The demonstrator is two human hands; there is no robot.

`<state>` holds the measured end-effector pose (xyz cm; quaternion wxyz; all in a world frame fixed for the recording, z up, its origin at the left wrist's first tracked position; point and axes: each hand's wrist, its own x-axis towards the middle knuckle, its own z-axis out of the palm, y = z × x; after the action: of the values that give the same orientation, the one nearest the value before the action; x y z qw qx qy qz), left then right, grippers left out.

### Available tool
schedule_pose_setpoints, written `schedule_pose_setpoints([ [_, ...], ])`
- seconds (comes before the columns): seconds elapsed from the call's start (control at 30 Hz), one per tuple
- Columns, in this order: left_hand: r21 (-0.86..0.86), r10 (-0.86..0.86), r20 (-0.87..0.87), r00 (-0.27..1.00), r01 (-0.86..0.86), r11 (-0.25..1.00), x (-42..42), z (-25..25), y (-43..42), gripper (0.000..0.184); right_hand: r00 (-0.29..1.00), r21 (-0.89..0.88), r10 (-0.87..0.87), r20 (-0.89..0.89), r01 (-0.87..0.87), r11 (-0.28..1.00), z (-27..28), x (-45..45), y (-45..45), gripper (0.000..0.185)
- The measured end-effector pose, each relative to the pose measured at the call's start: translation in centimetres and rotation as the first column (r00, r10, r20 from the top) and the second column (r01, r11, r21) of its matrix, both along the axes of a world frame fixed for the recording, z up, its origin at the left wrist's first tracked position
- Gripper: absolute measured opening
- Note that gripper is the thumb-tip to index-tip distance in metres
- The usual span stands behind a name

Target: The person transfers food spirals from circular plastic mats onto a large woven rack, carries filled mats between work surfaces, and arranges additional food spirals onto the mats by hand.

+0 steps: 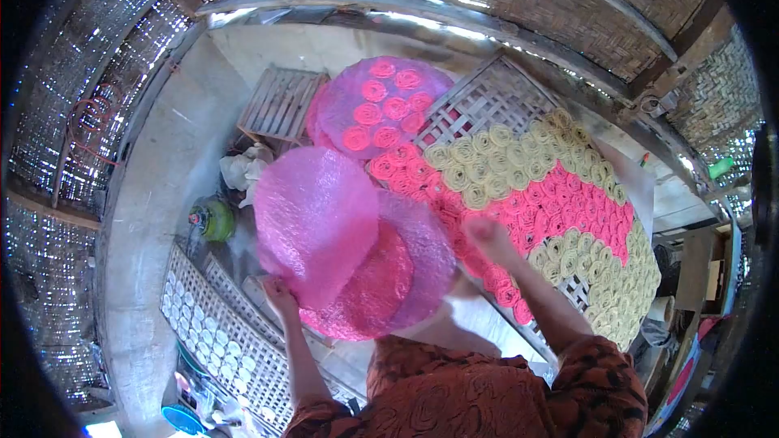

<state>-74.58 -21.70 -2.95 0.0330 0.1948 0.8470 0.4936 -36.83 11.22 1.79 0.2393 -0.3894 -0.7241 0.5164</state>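
Note:
My left hand (280, 295) is closed on the lower left edge of a round, glossy pink sheet (316, 215), which is tilted. Beneath it lie a redder round sheet (381, 280) and a purplish round sheet (426, 243), partly covered. My right hand (484, 231) is over the pink coiled rosettes (560, 207) on a woven lattice rack (499, 101); it is blurred, and its fingers cannot be made out. Rows of yellowish coiled rosettes (487, 162) lie beside the pink ones.
Behind the sheets is a round purple surface (349, 105) bearing several pink rosettes. A slatted wooden crate (280, 105) stands back left, above a green round container (213, 221). At lower left, a lattice rack (251, 332) holds white discs. Woven walls surround the space.

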Motion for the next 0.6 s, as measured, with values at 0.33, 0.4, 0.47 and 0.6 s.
schedule_pose_setpoints([
  [0.33,-0.479,-0.044,-0.421,0.906,-0.181,0.859,6.3,-6.1,-7.8,0.022,0.907,-0.616,-0.411,0.089,0.374,0.693,-11.0,-0.6,-18.5,0.016],
  [0.4,-0.198,0.2,0.443,0.874,-0.122,0.973,6.2,-5.6,-8.2,0.025,0.908,-0.495,-0.347,0.235,0.419,0.761,-6.5,-3.8,-17.8,0.016],
  [0.47,-0.101,0.202,0.521,0.829,-0.175,0.979,5.7,-6.2,-8.4,0.026,0.899,-0.244,-0.345,0.269,0.41,0.879,-10.3,-5.5,-18.1,0.017],
  [0.6,0.357,-0.107,0.785,0.61,-0.304,0.883,7.5,-0.1,-5.0,0.035,0.829,-0.438,-0.541,0.142,0.543,0.717,-12.9,-7.3,-17.8,0.025],
])
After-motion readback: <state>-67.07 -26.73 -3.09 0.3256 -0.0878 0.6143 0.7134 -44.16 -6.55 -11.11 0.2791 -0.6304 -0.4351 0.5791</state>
